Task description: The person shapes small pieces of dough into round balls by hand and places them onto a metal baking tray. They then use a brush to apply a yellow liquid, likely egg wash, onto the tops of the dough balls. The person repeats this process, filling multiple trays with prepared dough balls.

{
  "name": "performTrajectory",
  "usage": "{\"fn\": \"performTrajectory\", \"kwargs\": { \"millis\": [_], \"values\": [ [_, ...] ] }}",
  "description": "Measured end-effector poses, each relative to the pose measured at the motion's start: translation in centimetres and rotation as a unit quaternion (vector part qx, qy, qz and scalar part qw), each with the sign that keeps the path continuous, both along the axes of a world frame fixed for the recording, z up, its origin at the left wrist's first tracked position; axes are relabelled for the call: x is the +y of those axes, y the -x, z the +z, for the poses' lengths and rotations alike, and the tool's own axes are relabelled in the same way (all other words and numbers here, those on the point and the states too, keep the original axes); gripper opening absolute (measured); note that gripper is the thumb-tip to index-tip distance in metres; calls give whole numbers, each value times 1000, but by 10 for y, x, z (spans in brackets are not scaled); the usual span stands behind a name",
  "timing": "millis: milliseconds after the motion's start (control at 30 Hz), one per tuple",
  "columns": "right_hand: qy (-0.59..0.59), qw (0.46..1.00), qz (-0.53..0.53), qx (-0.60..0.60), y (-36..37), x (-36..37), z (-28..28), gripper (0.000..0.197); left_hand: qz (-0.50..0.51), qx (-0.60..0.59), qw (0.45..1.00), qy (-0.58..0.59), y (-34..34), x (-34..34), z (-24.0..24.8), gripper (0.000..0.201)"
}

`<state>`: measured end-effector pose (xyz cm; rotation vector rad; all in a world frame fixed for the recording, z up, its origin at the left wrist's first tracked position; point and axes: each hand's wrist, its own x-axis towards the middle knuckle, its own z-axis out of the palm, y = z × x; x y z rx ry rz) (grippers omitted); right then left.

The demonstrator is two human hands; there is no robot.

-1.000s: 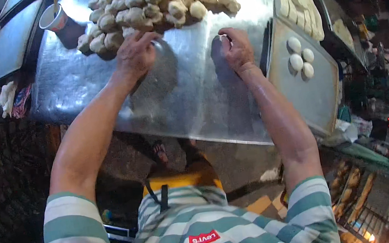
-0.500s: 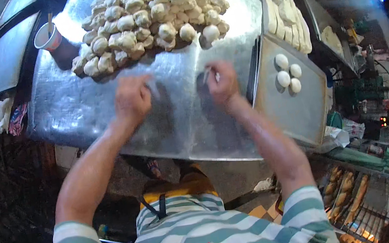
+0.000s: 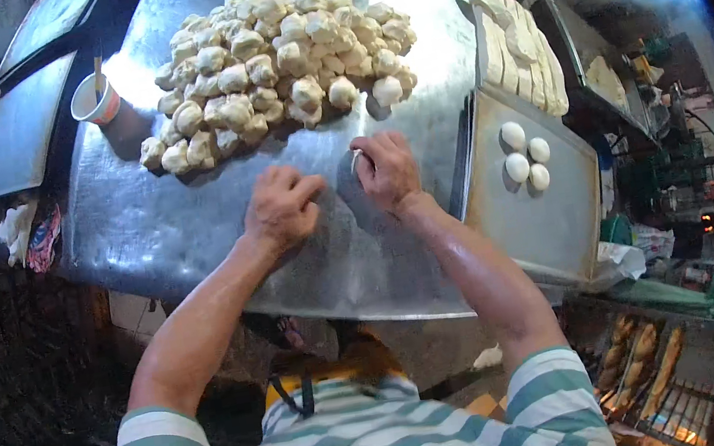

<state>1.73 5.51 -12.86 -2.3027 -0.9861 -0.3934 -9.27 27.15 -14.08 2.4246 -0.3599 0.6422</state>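
A large heap of pale dough balls covers the far middle of the metal table. In front of it my two hands hover close together over the metal, a short gap between them. My right hand is closed, with a small pale bit of dough showing at its fingertips. Curled with its thumb side toward the right one, my left hand hides whatever is in its fingers. Several smooth white dough balls sit on a flat baking tray to the right.
Long dough strips lie behind the tray. At the far left stands a white cup with a stick in it, near a hanging metal sheet. Baked long loaves rest on a rack at the lower right.
Both hands have come toward each other and slightly nearer to me. The left hand has turned, its knuckles now facing up. The whole view has shifted a little; the heap looks the same.
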Motion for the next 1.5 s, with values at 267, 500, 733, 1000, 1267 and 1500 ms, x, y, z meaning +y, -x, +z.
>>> {"fn": "performTrajectory", "kwargs": {
  "millis": [267, 500, 733, 1000, 1267, 1500],
  "values": [
    [-26, 997, -75, 8, -16, -23, -19, 26, 116, 11, 993, 7, -11, 17, -12, 29],
    [30, 999, -33, -17, -53, 4, 2, 19, 52, 27, 998, -12, -41, -6, 5, 34],
    [11, 993, -113, 21, -7, -33, 4, 26, 208, 139, 968, 35, 4, 10, 11, 28],
    [-1, 993, -105, 50, 35, -37, -2, 31, 260, 124, 953, -88, -23, 8, 21, 58],
    [95, 927, -160, 325, -6, -27, 31, 20, 271, 148, 940, -144, -34, 9, -1, 70],
    [173, 953, -236, 71, -33, 2, 3, 32, 229, 164, 955, -93, -35, 1, 6, 72]
  ]
}}
